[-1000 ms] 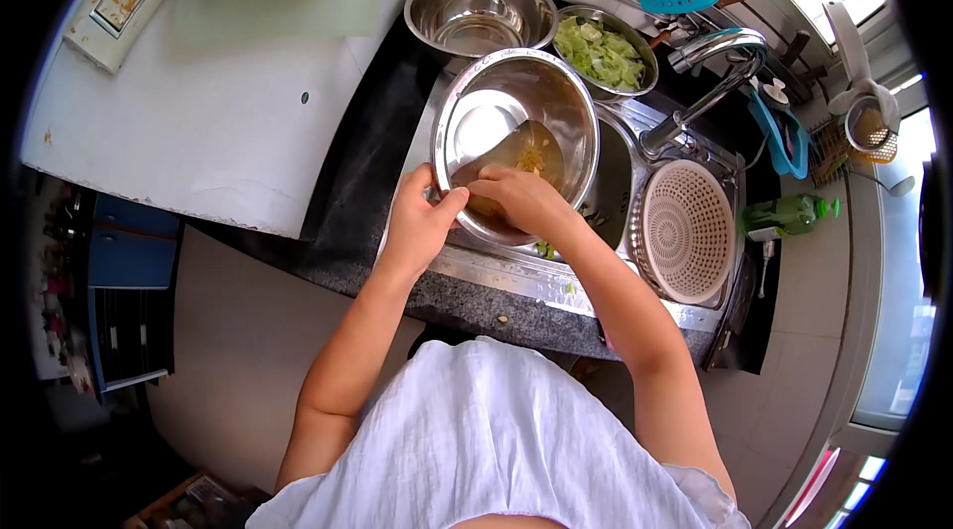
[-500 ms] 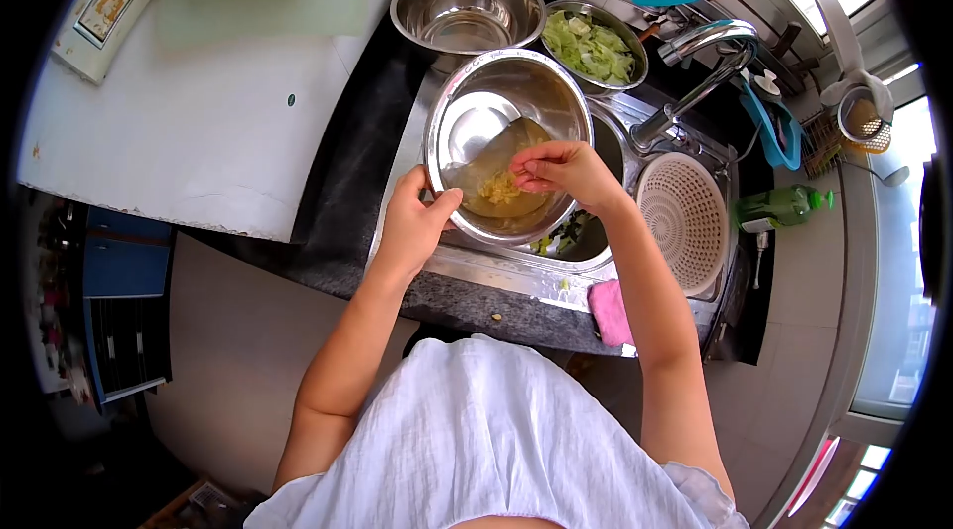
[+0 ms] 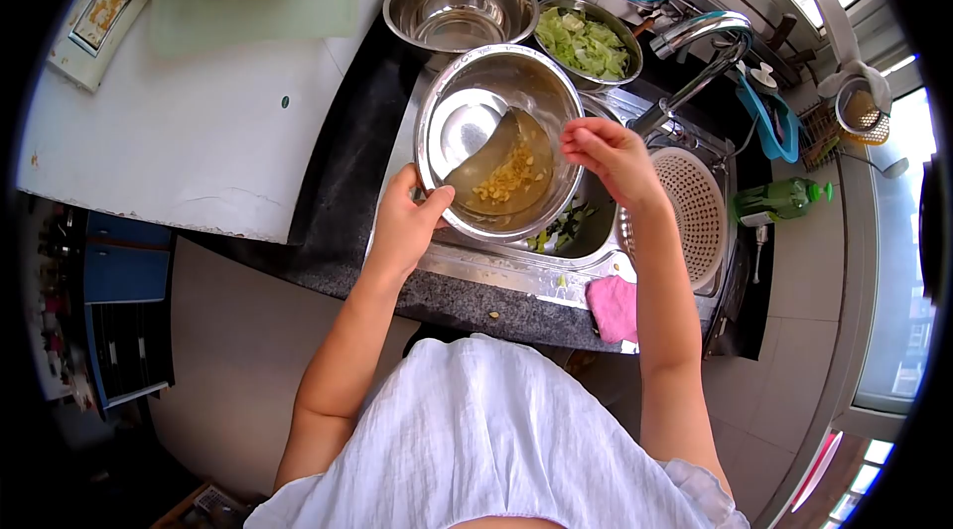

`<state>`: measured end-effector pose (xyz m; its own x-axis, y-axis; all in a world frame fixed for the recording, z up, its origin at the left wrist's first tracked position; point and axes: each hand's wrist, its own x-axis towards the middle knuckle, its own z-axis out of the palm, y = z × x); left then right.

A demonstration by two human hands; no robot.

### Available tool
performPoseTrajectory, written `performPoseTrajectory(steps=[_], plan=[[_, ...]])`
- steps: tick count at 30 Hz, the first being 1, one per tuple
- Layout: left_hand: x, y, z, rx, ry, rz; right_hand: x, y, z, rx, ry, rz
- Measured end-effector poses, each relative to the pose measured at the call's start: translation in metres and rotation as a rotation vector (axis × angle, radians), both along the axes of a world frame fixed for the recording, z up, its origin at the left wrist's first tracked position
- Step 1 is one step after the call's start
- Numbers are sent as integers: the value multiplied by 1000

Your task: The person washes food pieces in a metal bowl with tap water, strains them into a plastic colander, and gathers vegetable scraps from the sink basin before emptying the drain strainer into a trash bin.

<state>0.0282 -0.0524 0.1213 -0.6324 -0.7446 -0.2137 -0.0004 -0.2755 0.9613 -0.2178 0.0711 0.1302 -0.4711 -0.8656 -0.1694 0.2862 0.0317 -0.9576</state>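
My left hand (image 3: pixel 405 226) is closed on the near left rim of a stainless steel bowl (image 3: pixel 457 127), thumb on the inside edge. The bowl is tilted over the sink, and cloudy water pools in its lower right part. Small yellow chopped pieces (image 3: pixel 508 179) lie in that water; their kind I cannot tell. At the bowl's right rim is my right hand (image 3: pixel 613 160), thumb and fingertips pinched together. Whatever may be between those fingertips is too small to make out.
Green leaf scraps (image 3: pixel 564 227) lie in the sink under the bowl. Behind stand another steel bowl (image 3: pixel 462 28) and a bowl of cut lettuce (image 3: pixel 584 45). The faucet (image 3: pixel 710 33), a beige colander (image 3: pixel 687 206), a green bottle (image 3: pixel 781 201) and a pink cloth (image 3: pixel 612 309) are rightward.
My right hand has moved from inside the bowl, over the yellow pieces, up and right to the rim. The yellow pieces are now more spread out and visible.
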Motion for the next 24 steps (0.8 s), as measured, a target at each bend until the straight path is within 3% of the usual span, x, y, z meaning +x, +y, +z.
performPoseTrajectory(steps=[3,5,7,8,9,11,13,14,15,20,24], plan=[[4,-1,0,7,-11,26,-21,38,-17,-239,-96,-208],[7,-3,-1,-33,-23,27,-34,53,-79,-300,-209,-354],[12,-6,-11,-56,-31,15,-21,68,-125,661,1331,-118],[12,-9,-13,-84,-34,0,-21,68,-136,382,1558,-257],[10,-11,-10,-90,-26,12,-21,57,-121,367,1567,-255],[14,-7,-6,-106,-84,43,11,36,-66,384,936,-325],[13,-8,-9,-106,-81,41,34,15,-26,205,1105,-228],[13,-8,-11,-110,-98,32,48,-1,-18,29,1316,32],[14,-7,-12,-110,-122,32,52,-11,-28,-3,1381,133],[13,-4,-13,-74,-72,17,61,-34,-45,221,1715,353],[12,-3,-11,-55,-50,-18,47,-39,-55,404,1580,465]])
